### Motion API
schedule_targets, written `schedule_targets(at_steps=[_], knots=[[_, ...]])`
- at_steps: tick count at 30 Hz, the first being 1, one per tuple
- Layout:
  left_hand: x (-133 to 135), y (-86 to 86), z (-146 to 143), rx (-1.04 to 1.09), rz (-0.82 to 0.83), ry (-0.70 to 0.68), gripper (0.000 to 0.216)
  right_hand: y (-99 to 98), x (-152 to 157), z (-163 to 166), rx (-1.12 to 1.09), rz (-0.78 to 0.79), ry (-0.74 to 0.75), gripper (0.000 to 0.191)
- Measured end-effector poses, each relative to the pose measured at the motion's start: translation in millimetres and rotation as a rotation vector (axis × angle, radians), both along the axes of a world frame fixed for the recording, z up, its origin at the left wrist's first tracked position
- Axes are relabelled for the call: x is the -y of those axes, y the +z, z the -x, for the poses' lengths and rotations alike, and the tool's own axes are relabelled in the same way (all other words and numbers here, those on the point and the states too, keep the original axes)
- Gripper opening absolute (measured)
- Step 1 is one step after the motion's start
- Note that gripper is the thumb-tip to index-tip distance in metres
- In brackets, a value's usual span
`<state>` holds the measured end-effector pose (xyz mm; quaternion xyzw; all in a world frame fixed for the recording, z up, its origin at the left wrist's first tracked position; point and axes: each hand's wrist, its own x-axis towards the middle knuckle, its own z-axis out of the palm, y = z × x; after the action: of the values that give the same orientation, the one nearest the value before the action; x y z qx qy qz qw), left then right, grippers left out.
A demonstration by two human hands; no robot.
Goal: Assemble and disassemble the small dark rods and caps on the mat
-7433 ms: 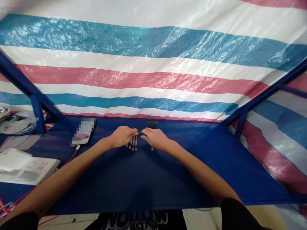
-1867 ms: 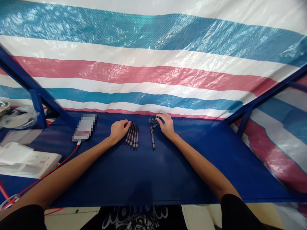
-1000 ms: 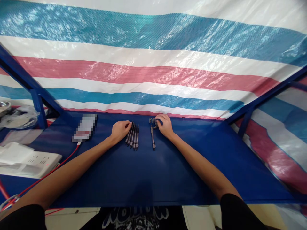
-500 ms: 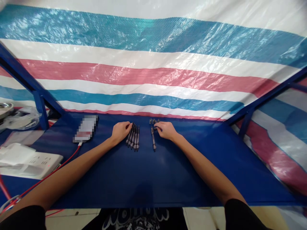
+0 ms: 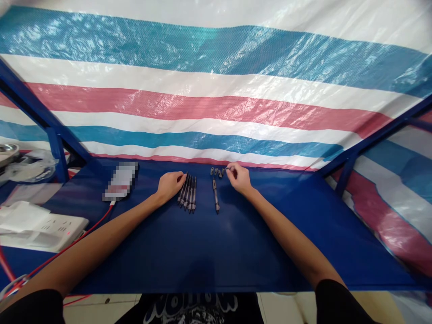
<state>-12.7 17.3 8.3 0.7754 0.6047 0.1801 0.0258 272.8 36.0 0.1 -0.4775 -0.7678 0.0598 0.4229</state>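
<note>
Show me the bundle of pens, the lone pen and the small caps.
bundle of pens (image 5: 188, 194): head view, middle of the barrels.
lone pen (image 5: 215, 194): head view, mid-barrel.
small caps (image 5: 216, 172): head view, one cap in the row.

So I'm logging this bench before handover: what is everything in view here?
bundle of pens: about five, dark, on the cover beside the left hand
single pen: one, dark, right of the bundle, apart from it
small caps: three or four, grey, in a row beyond the single pen
phone: one, blurred, left on the cover
red cable: one, running from the phone toward the left edge
power strip: one, white, far left
blue cover: one, dark blue, over the table
striped tarp: one, white, blue and red, behind
left hand: fingertips touching the bundle
right hand: fingertips at the row's right end; any pinch too small to tell
</note>
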Motion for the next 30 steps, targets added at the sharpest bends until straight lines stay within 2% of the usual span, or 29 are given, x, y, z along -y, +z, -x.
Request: schedule_targets(at_steps=[3, 7, 18, 25, 27, 30], knots=[[0, -0.7, 0, 0.006, -0.007, -0.007, 0.043, -3.8, -5, -3, -0.213, 0.062, -0.12, 0.017], [-1, -1.5, 1, 0.018, -0.014, -0.016, 0.043, -12.3, -10, -5, -0.262, 0.223, -0.059, 0.015], [-2, -4.2, 1, 0.068, -0.051, -0.032, 0.041, -16.2, -10, -3, -0.061, 0.211, -0.099, 0.02], [-3, -5.5, 2, 0.074, -0.046, -0.031, 0.042, -3.5, 3, 1, -0.013, -0.081, -0.213, 0.027], [-3, -5.9, 2, 0.076, -0.052, -0.038, 0.042, 1.7, 8, 7, 0.106, -0.039, -0.21, 0.029], [-3, -6.3, 2, 0.08, -0.064, -0.04, 0.042, 7.4, 13, 20, 0.381, 0.124, -0.243, 0.027]])
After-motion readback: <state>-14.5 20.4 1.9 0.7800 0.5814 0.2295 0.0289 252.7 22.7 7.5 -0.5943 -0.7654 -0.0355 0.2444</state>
